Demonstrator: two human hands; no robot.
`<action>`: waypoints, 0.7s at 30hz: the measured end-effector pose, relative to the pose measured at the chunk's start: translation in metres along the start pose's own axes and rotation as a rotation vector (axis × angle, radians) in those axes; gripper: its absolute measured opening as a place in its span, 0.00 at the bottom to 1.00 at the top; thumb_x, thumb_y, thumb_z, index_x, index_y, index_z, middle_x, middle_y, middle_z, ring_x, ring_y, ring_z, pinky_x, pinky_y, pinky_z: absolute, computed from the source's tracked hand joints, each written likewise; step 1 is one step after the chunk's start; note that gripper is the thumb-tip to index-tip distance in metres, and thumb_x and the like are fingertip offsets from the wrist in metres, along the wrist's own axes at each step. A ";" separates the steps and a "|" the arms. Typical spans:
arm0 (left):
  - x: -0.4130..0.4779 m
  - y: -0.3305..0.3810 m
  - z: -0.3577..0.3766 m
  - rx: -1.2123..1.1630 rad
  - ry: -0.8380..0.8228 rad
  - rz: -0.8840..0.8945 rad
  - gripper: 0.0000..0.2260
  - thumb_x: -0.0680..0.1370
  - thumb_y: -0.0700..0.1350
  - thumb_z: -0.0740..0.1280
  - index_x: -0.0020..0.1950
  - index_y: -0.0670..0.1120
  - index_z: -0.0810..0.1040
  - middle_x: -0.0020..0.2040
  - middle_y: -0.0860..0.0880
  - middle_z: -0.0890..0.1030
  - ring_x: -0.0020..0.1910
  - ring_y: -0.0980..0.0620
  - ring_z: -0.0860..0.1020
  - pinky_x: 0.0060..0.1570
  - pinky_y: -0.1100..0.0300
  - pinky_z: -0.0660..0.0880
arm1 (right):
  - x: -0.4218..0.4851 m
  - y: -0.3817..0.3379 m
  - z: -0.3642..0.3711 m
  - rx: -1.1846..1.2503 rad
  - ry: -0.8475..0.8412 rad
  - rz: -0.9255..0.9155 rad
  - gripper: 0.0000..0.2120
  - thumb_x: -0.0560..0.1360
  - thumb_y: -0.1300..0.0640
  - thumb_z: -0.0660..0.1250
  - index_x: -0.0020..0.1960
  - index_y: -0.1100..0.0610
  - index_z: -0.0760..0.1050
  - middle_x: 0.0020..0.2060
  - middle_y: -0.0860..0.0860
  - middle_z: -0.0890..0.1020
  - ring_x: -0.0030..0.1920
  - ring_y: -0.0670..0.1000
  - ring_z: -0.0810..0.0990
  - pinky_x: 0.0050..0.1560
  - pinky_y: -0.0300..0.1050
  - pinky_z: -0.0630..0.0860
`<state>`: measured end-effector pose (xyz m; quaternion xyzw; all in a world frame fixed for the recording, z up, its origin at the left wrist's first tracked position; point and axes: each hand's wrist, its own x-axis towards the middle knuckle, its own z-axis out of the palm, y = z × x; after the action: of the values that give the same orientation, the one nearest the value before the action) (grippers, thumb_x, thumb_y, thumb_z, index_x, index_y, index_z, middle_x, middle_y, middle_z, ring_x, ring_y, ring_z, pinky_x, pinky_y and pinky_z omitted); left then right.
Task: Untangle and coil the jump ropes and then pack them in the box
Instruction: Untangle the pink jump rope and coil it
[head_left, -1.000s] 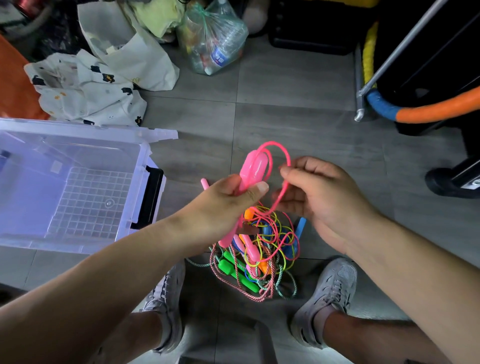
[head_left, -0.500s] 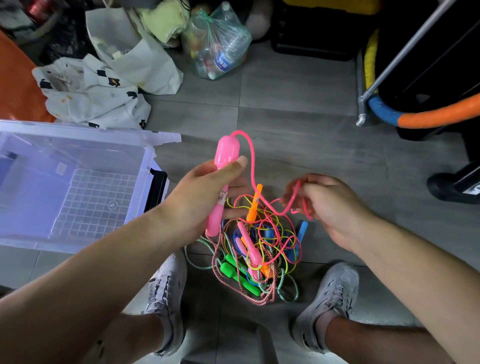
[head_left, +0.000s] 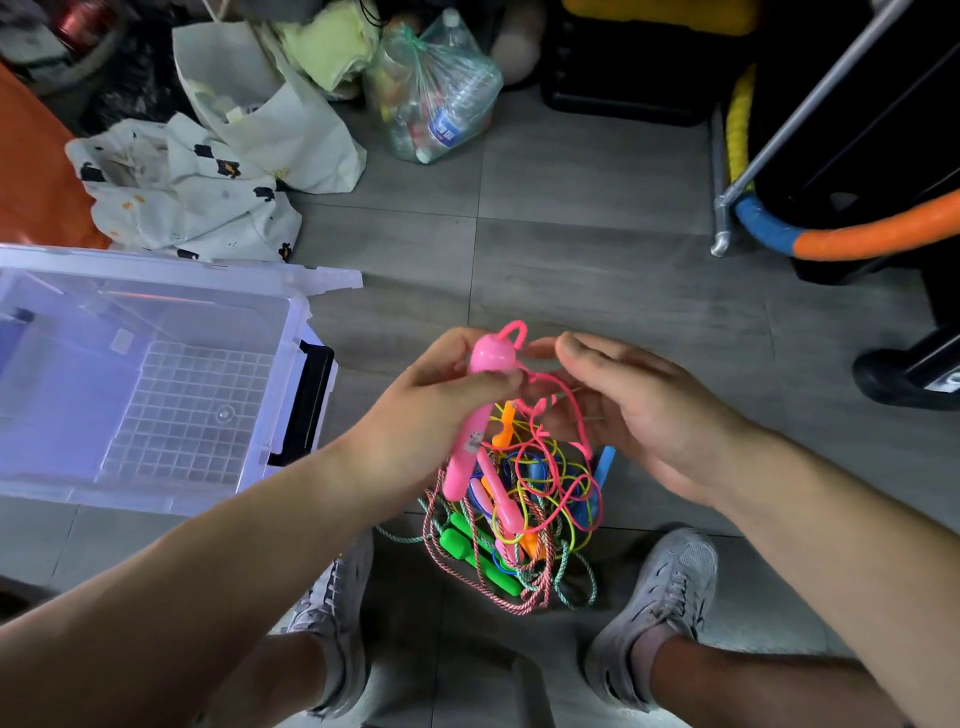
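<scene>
To the left of the left hand sits one clear plastic storage box (head_left: 298, 317), lid off, with one black latch (head_left: 306, 405) on the side nearest the hand. Beyond it we count two pale cloth bags: a printed one (head_left: 192, 202) and a plain one (head_left: 280, 124).

The left hand (head_left: 431, 415) is closed around one pink jump-rope handle (head_left: 467, 441). Thumb and fingers wrap its upper part and its rounded head pokes out above them. A pink cord (head_left: 563, 392) loops out of that head and runs rightward to the right hand (head_left: 644, 415). That hand is just beside the left one, not touching it. Its fingers are loosely curved and the cord lies across them.

Below and between the two hands, on the grey tiled floor (head_left: 597, 270), lies the tangle of jump ropes (head_left: 540, 499). In it we count two green handles (head_left: 457, 540), two orange handles (head_left: 506, 426), a second pink handle (head_left: 501, 501) and one blue handle (head_left: 602, 467) under the right hand. Yellow, blue and pink cords and two braided ropes wind through them. How many ropes there are we cannot tell.

Two grey shoes flank the tangle, one (head_left: 332, 597) under the left forearm and one (head_left: 670, 597) under the right.

Beyond the hands stands one knotted plastic bag of bottles (head_left: 436, 98). Far right of the right hand are one metal pole (head_left: 831, 88) and one orange-and-blue hoop (head_left: 857, 236).
</scene>
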<state>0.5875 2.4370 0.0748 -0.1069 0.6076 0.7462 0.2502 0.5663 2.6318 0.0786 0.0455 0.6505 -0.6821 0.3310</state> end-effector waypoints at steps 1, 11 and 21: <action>0.000 -0.003 0.002 -0.053 -0.008 -0.015 0.12 0.74 0.41 0.69 0.56 0.43 0.78 0.53 0.43 0.84 0.55 0.45 0.81 0.54 0.49 0.74 | -0.002 0.002 0.003 -0.034 -0.005 -0.040 0.18 0.75 0.43 0.67 0.58 0.52 0.82 0.46 0.50 0.84 0.45 0.48 0.80 0.45 0.40 0.76; -0.001 0.009 0.014 0.101 -0.020 0.015 0.10 0.82 0.50 0.65 0.59 0.47 0.80 0.46 0.49 0.83 0.46 0.53 0.81 0.52 0.51 0.78 | -0.003 0.016 0.017 -0.362 -0.015 -0.198 0.02 0.77 0.49 0.70 0.46 0.44 0.81 0.37 0.43 0.83 0.39 0.43 0.78 0.44 0.41 0.74; 0.007 0.015 0.005 0.073 0.060 0.128 0.09 0.77 0.46 0.71 0.40 0.42 0.80 0.43 0.37 0.84 0.40 0.46 0.81 0.43 0.55 0.77 | -0.008 0.014 0.020 -0.590 0.034 -0.245 0.27 0.61 0.27 0.73 0.44 0.48 0.73 0.42 0.44 0.82 0.43 0.52 0.81 0.47 0.60 0.78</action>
<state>0.5752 2.4413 0.0855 -0.0810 0.6473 0.7344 0.1871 0.5868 2.6171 0.0737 -0.1198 0.8264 -0.4978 0.2341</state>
